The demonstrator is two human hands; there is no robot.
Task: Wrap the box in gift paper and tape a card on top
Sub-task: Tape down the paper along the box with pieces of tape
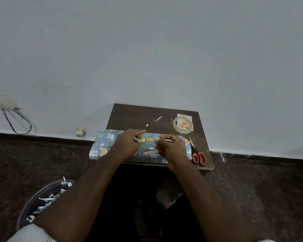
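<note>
The box (110, 145), wrapped in blue animal-print gift paper, lies along the near edge of a small dark table (138, 116). My left hand (128, 144) rests on its top near the middle, index finger stretched toward the far edge and the other fingers bent. Just to the right, my right hand (172, 147) hovers over the box with fingers and thumb curled inward; I cannot make out whether anything is pinched between them. A roll of clear tape (183, 125) sits on the card (184, 117) at the table's back right.
Red-handled scissors (198, 154) lie at the table's right edge beside the box. Small paper scraps (157, 119) lie behind the box. A bin (42, 199) with paper cuttings stands on the dark floor at lower left. A wall rises directly behind the table.
</note>
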